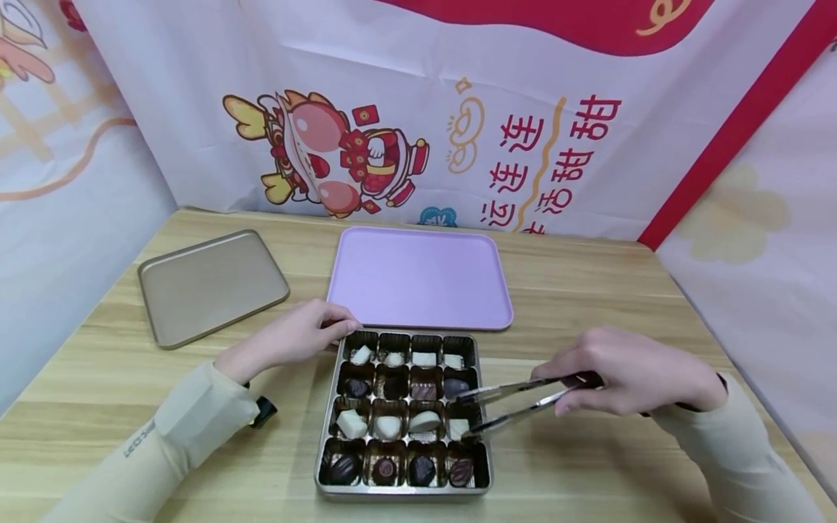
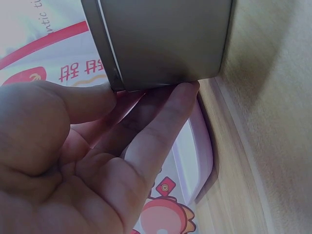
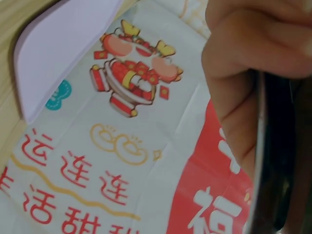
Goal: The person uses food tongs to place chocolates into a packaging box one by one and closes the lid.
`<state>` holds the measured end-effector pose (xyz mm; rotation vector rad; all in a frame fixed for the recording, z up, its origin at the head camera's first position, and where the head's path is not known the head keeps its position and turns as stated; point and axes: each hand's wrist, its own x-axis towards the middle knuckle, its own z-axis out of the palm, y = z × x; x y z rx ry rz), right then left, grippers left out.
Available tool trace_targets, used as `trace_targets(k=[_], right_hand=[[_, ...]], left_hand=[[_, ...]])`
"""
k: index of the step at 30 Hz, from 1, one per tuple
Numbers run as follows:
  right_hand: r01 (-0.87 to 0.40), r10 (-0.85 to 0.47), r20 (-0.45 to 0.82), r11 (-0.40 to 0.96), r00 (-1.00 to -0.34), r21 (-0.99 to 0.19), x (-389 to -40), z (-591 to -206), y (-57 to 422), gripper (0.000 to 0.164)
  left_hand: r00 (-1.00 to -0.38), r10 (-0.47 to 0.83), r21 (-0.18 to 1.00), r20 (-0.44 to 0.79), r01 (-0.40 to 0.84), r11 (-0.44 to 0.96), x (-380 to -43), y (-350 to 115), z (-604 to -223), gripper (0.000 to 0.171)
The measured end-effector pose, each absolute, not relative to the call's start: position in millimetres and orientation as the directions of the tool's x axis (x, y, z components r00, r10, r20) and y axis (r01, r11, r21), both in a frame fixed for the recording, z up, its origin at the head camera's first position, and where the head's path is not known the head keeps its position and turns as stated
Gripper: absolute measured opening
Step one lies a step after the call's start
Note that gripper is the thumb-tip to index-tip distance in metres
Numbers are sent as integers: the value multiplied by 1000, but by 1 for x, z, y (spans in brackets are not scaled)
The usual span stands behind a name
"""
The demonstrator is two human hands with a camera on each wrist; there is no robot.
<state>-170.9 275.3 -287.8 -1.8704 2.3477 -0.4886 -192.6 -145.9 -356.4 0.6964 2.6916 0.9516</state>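
Note:
A metal box of chocolates [image 1: 404, 495] stands on the table, its compartments holding pale and dark pieces in rows. My left hand [image 1: 318, 330] holds the box's far left corner. In the left wrist view, the thumb [image 2: 90, 103] is at the rim and a finger [image 2: 163, 117] lies along the lower edge. My right hand [image 1: 611, 370] grips black-handled tongs [image 1: 523, 388] from the right side. The arms of the tongs are spread, with tips over the right column. One tip is by a dark round chocolate [image 1: 454, 386], the other at a white chocolate [image 1: 458, 427].
A lilac tray [image 1: 421, 276] lies right behind the box. To the far left rests a gold-brown tray [image 1: 212, 287]. A printed cloth [image 1: 392, 58] hangs along the table's back edge, and pale cloth drops at both sides.

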Motion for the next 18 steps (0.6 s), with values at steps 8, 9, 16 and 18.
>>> trace_targets(k=[8, 9, 16, 18], right_hand=[[-881, -894, 153, 362, -421, -305, -197, -296, 287, 29], [-875, -875, 176, 395, -451, -280, -202, -299, 288, 31], [-750, -696, 304, 651, -651, -115, -241, -331, 299, 29], [-712, -656, 319, 695, -684, -98, -250, -341, 301, 31]], left_hand=[[-867, 498, 641, -29, 366, 675, -191, -147, -357, 21], [-867, 497, 640, -29, 366, 675, -190, -147, -357, 21], [-869, 494, 633, -27, 368, 681, -191, -146, -356, 22], [-869, 494, 631, -23, 371, 682, -191, -146, -356, 22]])
